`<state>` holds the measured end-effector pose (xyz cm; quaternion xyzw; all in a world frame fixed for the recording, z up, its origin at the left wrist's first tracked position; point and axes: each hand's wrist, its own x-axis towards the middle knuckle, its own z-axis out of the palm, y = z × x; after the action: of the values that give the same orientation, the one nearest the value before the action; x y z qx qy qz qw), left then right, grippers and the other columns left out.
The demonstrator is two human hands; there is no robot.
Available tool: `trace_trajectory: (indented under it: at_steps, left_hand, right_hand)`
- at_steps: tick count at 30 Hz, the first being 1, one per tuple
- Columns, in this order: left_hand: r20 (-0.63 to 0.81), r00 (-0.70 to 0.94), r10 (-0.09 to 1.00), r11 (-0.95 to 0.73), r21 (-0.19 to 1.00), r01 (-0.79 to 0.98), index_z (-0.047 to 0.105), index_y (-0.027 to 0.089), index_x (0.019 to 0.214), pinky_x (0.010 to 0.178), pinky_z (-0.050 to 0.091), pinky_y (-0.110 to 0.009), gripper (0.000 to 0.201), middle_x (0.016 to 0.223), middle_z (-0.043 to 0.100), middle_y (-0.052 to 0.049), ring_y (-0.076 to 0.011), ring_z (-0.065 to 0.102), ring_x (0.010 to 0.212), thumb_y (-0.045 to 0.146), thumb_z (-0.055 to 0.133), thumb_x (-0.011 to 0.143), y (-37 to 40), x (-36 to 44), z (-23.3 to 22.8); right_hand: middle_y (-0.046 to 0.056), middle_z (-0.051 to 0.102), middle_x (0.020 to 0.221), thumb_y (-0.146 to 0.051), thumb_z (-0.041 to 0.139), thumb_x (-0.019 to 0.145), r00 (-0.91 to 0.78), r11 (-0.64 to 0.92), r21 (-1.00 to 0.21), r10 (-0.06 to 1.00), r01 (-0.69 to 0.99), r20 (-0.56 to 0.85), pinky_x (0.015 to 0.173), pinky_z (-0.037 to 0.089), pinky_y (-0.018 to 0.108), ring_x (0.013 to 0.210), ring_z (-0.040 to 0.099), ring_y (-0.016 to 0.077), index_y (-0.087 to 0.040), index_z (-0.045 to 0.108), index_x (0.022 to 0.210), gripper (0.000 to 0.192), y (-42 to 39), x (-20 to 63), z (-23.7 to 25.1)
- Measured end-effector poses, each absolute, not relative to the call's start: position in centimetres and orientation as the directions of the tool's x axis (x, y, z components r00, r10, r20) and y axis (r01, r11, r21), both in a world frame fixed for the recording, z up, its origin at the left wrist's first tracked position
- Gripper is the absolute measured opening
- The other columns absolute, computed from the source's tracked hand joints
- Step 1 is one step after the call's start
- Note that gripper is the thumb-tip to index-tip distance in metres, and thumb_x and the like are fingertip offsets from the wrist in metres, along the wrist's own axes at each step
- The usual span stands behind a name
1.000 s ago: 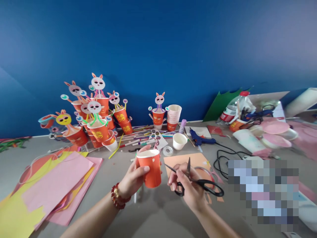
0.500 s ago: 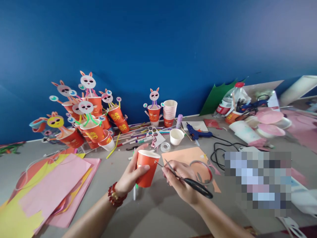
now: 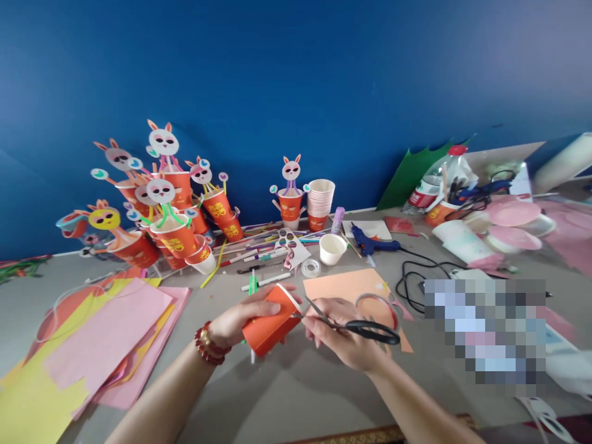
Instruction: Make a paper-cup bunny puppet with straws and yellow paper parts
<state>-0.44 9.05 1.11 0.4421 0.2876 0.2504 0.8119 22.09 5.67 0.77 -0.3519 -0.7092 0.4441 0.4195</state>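
My left hand (image 3: 235,319) is wrapped round an orange paper cup (image 3: 271,324), which tilts with its white rim up and to the right. In my right hand (image 3: 335,327) is a pair of scissors (image 3: 374,332) with black handles and parted blades. One blade tip meets the side of the cup just below the rim; whether it has gone through I cannot tell. Behind the cup stands a green and white stick-like piece (image 3: 252,283), partly hidden. A peach paper sheet (image 3: 337,283) lies beyond my right hand.
Finished-looking rabbit cups (image 3: 176,237) crowd the back left. A stack of cups (image 3: 320,200), a white bowl (image 3: 332,249) and a blue glue gun (image 3: 370,243) stand behind. Coloured paper (image 3: 111,339) lies at left; a black cord (image 3: 409,277) curls at right.
The cup has tipped from nearly upright to leaning right, turned by my left hand. The scissors have stayed close to its rim, their handles now a little higher.
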Motion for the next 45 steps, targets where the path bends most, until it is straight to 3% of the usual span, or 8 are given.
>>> trace_trajectory:
  at_steps: [8,14,18,21,25,29,37,45]
  left_hand:
    - [-0.132,0.756,0.641,0.452,0.861,-0.233,0.048,0.024,0.141,0.061,0.059,-0.038,0.07,0.115,0.069,-0.014,-0.0319,0.073,0.087,0.053,0.066,0.079,9.2,-1.3,0.4]
    - [0.035,0.73,0.683,0.336,0.872,-0.355,0.059,0.026,0.132,0.063,0.057,-0.039,0.053,0.119,0.069,-0.014,-0.0315,0.07,0.091,0.052,0.057,0.086,9.6,-1.1,-0.5]
    - [-0.061,0.701,0.711,0.437,0.819,-0.372,0.055,0.022,0.135,0.074,0.057,-0.044,0.049,0.12,0.069,-0.013,-0.0315,0.07,0.097,0.045,0.045,0.092,9.7,-0.6,-0.7]
    - [-0.109,0.65,0.752,0.465,0.787,-0.406,0.044,0.022,0.143,0.077,0.057,-0.047,0.055,0.132,0.062,-0.014,-0.032,0.069,0.098,0.038,0.044,0.091,9.8,-0.5,-0.7]
    - [0.094,0.482,0.871,0.09,0.934,-0.345,0.044,0.027,0.143,0.093,0.052,-0.051,0.058,0.149,0.046,-0.011,-0.0346,0.059,0.117,0.041,0.054,0.087,10.0,-0.9,-0.6]
    - [0.325,0.448,0.833,-0.351,0.936,-0.026,0.05,0.022,0.138,0.111,0.037,-0.052,0.082,0.139,0.054,-0.015,-0.0375,0.048,0.13,0.034,0.085,0.065,9.7,-0.6,-0.3]
    - [0.421,0.239,0.875,-0.417,0.906,-0.07,0.053,0.019,0.118,0.1,0.049,-0.051,0.056,0.121,0.064,-0.016,-0.0341,0.061,0.116,0.033,0.08,0.071,8.4,1.6,-0.4]
    - [0.564,0.108,0.818,-0.573,0.817,0.069,0.05,0.022,0.113,0.092,0.052,-0.051,0.06,0.109,0.067,-0.013,-0.0317,0.066,0.106,0.031,0.085,0.064,7.5,2.0,-0.9]
  right_hand:
    - [-0.001,0.061,0.059,-0.045,0.061,0.09,-0.362,-0.026,-0.984,0.931,-0.175,0.04,0.043,0.041,0.02,0.045,0.054,0.0096,-0.018,0.056,0.07,0.034,6.0,21.4,-0.3]
    - [-0.002,0.057,0.06,-0.045,0.067,0.087,-0.05,0.119,-0.98,0.991,-0.158,0.128,0.052,0.047,0.023,0.053,0.056,0.0118,-0.02,0.058,0.072,0.031,6.6,21.3,-0.2]
    - [0.001,0.063,0.077,-0.042,0.068,0.087,-0.08,0.156,-0.977,0.982,-0.142,0.169,0.053,0.049,0.024,0.054,0.057,0.0106,-0.019,0.061,0.074,0.028,6.7,21.2,-0.1]
    - [0.0,0.063,0.071,-0.044,0.067,0.088,-0.131,0.061,-0.965,0.987,-0.256,0.097,0.054,0.053,0.024,0.057,0.06,0.0123,-0.019,0.063,0.08,0.026,6.6,20.9,-0.7]
    - [-0.002,0.063,0.065,-0.042,0.07,0.086,-0.094,0.001,-0.921,0.995,-0.39,0.041,0.06,0.058,0.028,0.06,0.062,0.0137,-0.019,0.063,0.084,0.024,6.6,20.4,-1.9]
    - [-0.002,0.065,0.062,-0.04,0.069,0.087,-0.152,-0.064,-0.907,0.988,-0.417,0.0,0.057,0.057,0.026,0.056,0.064,0.0132,-0.018,0.063,0.083,0.024,6.4,20.0,-2.3]
    - [0.002,0.07,0.063,-0.043,0.069,0.086,-0.268,-0.167,-0.866,0.963,-0.472,-0.039,0.054,0.056,0.027,0.053,0.067,0.0152,-0.016,0.063,0.083,0.027,5.9,19.5,-1.5]
    - [0.001,0.068,0.066,-0.043,0.079,0.074,-0.188,-0.272,-0.759,0.962,-0.592,-0.198,0.052,0.056,0.025,0.057,0.065,0.0152,-0.016,0.067,0.085,0.032,5.7,18.8,-0.8]
